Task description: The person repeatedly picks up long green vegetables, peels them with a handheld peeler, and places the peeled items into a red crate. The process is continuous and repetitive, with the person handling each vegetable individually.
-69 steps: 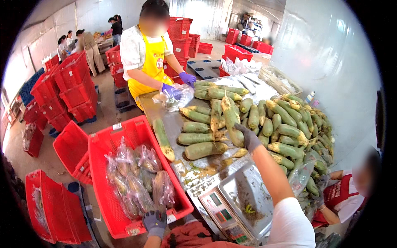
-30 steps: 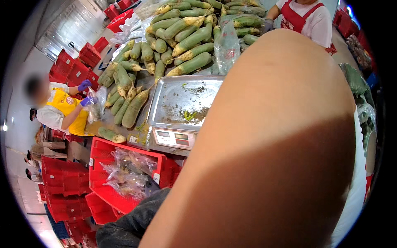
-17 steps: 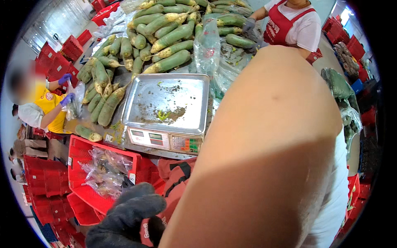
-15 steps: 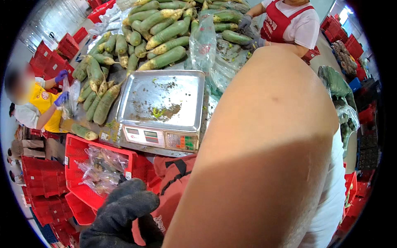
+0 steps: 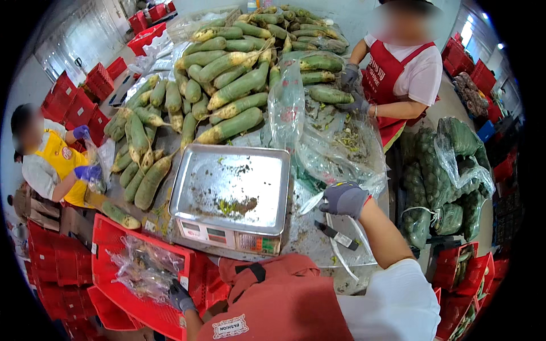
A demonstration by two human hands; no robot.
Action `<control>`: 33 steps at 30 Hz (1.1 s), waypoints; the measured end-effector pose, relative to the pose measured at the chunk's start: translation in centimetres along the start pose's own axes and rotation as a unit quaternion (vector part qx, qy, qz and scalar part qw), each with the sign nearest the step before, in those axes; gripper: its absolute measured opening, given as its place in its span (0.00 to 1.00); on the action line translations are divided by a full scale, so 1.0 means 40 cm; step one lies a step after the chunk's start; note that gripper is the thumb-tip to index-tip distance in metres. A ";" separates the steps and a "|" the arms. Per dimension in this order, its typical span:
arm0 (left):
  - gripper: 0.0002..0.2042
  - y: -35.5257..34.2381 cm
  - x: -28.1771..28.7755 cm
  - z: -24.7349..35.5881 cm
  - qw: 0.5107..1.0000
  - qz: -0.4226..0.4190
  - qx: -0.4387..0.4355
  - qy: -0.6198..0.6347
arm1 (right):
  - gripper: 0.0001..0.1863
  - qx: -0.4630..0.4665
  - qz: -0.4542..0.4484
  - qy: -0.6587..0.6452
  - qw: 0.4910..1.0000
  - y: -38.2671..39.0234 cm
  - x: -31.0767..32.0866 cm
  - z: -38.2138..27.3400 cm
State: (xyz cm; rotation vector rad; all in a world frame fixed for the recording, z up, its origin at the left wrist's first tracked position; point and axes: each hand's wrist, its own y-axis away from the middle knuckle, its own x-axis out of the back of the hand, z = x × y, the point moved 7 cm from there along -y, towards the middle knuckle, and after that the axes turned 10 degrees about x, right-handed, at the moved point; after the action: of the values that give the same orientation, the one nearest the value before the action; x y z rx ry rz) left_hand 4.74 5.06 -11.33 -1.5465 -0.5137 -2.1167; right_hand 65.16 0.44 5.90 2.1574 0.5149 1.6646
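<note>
My right hand, in a grey glove, is closed at the near right of the table, with a white plastic strip sticking out of its fingers. White strips also hang below it, beside a flat black-and-silver object. At the lower left my left hand, also gloved, has its fingers hooked over the end of a red crate of clear bags. Between my hands stands a digital scale with dirt and leaf bits on its bare pan. Clear plastic bags lie right of it.
Green radishes are heaped behind and left of the scale. A co-worker in a red apron handles radishes at the far right; another in yellow holds a bag at left. Filled green sacks and red crates stand around.
My right arm, which was raised close and filled the right side, has come down onto the table. My left hand has moved down and away to the crate. The view has tilted up.
</note>
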 end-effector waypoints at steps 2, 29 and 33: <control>0.26 -0.011 -0.012 -0.003 0.999 -0.009 0.018 -0.028 | 0.30 -0.041 0.049 -0.068 0.996 -0.069 -0.048 0.120; 0.22 -0.007 -0.065 0.050 0.998 0.034 0.048 0.009 | 0.17 -0.171 0.532 -0.407 0.723 -0.410 0.066 0.342; 0.21 -0.015 -0.068 0.055 0.998 0.034 0.050 0.013 | 0.19 -0.053 0.381 -0.193 0.903 -0.421 0.006 0.230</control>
State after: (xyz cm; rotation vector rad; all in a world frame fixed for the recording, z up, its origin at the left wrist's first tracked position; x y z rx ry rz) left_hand 6.81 7.16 -13.31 -1.4587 -0.5419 -2.0273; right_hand 73.07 14.55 -4.40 2.6867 -0.6017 1.4452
